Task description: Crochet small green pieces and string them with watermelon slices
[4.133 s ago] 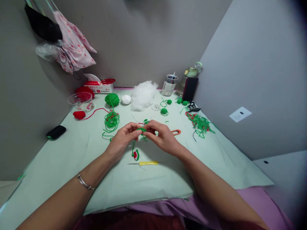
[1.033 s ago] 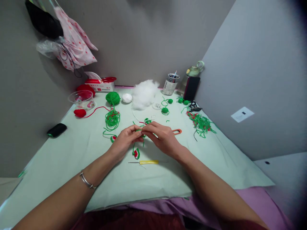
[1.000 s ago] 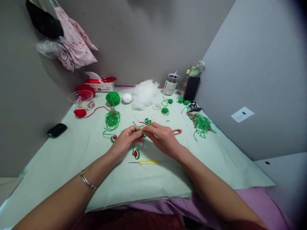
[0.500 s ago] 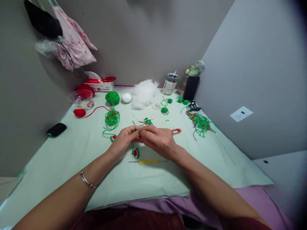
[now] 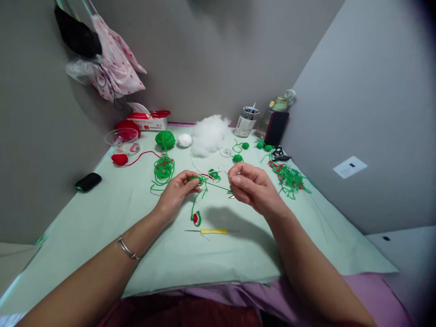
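Observation:
My left hand (image 5: 179, 193) pinches a small green crocheted piece (image 5: 196, 180) between thumb and fingers; most of it is covered by them. From it a strand of green yarn (image 5: 217, 185) runs taut to my right hand (image 5: 252, 187), whose thumb and fingertips are closed on its end. Whether a needle is also in that pinch cannot be made out. A red, white and green crocheted wedge (image 5: 196, 219) lies below on the cloth, with a green tail. Nearer me rests a crochet hook with a yellow handle (image 5: 214, 231). Scissor tips (image 5: 231, 196) show beneath my right hand.
Behind my hands are white stuffing (image 5: 210, 135), a green yarn ball (image 5: 165, 140) and loose green yarn (image 5: 164, 169). A tangle of yarn scraps (image 5: 293, 180) lies right, near a phone (image 5: 276, 129) and a pen can (image 5: 245, 122). A clear tub (image 5: 123, 141) stands left.
My hands, together before, are now apart. The right hand has moved right, drawing the green strand straight, while the left keeps the green piece. The view has shifted slightly.

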### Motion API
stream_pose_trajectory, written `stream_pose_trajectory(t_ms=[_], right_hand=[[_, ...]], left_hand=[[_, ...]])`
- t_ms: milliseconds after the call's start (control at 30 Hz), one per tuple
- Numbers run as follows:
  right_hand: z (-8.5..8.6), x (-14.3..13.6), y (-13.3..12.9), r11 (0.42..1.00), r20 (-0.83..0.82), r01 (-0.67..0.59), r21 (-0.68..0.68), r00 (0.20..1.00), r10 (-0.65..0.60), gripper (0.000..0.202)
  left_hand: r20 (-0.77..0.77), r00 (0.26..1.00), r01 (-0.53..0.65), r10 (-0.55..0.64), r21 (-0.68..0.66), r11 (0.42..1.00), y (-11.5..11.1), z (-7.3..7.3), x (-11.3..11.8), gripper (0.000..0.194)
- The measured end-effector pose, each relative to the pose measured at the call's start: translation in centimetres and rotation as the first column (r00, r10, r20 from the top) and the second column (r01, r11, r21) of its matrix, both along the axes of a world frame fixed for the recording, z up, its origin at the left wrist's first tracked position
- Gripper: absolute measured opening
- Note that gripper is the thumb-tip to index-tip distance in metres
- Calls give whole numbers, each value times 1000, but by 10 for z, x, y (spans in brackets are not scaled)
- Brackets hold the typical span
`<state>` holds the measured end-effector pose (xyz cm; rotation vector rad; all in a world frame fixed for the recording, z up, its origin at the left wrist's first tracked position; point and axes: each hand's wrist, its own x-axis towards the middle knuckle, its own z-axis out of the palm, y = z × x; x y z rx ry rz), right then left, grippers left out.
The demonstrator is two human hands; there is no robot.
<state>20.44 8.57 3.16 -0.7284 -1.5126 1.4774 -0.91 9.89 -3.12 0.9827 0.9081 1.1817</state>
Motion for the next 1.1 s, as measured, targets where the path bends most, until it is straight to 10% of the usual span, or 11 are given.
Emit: stream_pose_trajectory(t_ms=[500, 767, 967, 1100], right_hand=[[-4, 44, 0, 960, -212, -275, 58, 936, 281, 29], [-7, 51, 0, 834, -309, -470, 289, 779, 546, 17], [4, 29, 2, 985, 7, -168, 23, 986, 168, 15], [-3, -1, 6, 979, 244, 146, 141, 954, -177, 16]], left_hand=[[5, 1000, -23, 23, 31, 999, 2, -2, -4, 21], [98, 995, 5, -2, -28, 1000, 1, 2, -2, 33], [-18, 1000, -1, 2, 47, 999, -3, 3, -1, 20], [-59, 998, -4, 9, 80, 997, -6, 3, 1, 15]])
